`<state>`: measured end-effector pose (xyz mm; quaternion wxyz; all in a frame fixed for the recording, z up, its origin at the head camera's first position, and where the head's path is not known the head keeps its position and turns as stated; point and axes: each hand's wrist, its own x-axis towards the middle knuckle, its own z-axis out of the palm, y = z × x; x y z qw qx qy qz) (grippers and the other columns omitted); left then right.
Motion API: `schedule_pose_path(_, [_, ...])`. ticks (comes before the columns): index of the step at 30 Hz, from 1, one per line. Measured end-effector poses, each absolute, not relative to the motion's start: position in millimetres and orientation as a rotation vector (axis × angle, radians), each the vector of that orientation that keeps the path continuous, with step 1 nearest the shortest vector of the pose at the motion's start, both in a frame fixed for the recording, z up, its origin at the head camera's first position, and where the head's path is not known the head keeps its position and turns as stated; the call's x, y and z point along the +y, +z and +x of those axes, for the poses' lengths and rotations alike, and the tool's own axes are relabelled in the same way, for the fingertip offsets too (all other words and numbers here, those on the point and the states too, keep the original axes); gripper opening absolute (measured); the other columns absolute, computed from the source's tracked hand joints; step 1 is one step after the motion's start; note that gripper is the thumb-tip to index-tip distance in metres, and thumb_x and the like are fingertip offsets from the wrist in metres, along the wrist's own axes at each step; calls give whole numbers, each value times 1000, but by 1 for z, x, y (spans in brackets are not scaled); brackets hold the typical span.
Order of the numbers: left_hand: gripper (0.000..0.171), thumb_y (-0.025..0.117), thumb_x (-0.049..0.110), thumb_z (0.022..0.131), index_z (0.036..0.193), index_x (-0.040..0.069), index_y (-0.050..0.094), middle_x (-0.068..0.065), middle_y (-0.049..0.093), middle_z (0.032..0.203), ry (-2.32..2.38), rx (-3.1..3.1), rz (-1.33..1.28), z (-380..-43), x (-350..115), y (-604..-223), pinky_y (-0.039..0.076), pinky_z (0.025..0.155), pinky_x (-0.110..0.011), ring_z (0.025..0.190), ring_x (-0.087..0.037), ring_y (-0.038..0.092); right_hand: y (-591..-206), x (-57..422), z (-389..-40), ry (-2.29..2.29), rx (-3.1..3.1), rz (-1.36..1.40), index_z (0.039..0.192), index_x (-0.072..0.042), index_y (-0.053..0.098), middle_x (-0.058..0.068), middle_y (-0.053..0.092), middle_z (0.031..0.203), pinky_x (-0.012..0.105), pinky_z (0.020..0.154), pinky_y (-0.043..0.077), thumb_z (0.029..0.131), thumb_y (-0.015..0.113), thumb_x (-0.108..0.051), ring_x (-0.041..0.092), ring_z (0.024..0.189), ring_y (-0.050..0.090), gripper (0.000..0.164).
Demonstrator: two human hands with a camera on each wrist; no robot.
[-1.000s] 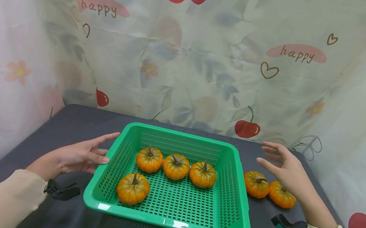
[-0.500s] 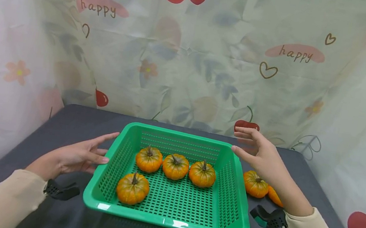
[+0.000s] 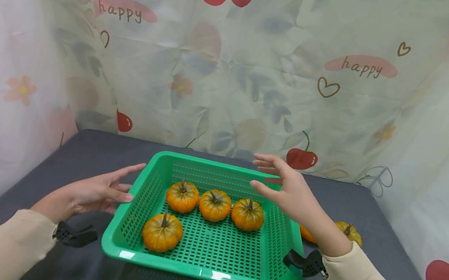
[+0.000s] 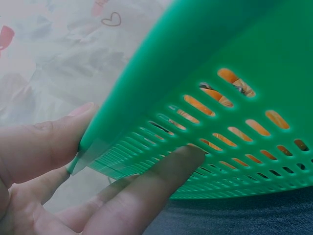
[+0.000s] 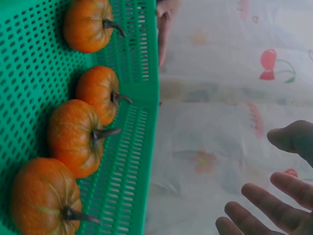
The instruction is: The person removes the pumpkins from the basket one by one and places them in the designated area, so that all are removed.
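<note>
A green slotted basket [image 3: 199,276] stands on the dark table with several small orange pumpkins [image 3: 162,233] inside, three in a back row and one at front left. My left hand [image 3: 99,191] grips its left rim; in the left wrist view the thumb is at the rim and a fingertip presses the slotted outer wall. Over the basket's back right part, my right hand [image 3: 287,188] hovers with fingers spread and nothing held. In the right wrist view these fingers extend beyond the basket's side, apart from the pumpkins [image 5: 76,137].
To the right of the basket lie two more pumpkins, one [image 3: 351,231] seen past the forearm, the other [image 3: 307,234] mostly hidden by it. A printed curtain [image 3: 234,73] encloses the dark table [image 3: 101,146] at the back and sides.
My right hand has moved left from above the two outside pumpkins to above the basket's right part, its arm now covering part of them. The left hand and basket have stayed put.
</note>
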<state>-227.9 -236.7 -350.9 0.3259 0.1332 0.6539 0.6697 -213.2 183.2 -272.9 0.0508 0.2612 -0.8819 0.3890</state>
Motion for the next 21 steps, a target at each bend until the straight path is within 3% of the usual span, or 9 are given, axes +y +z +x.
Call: schedule_pose_path(21, [95,58,3,95,155,30,-11,-29,22,155,1746,1721,352,-230,-237,-352,50,95,-55,118,-32,60,-297,129,-222,1089,-2821,1122,144,-22,43,-1,51,143,44,106,44,91,68,-29,23,131,49,59])
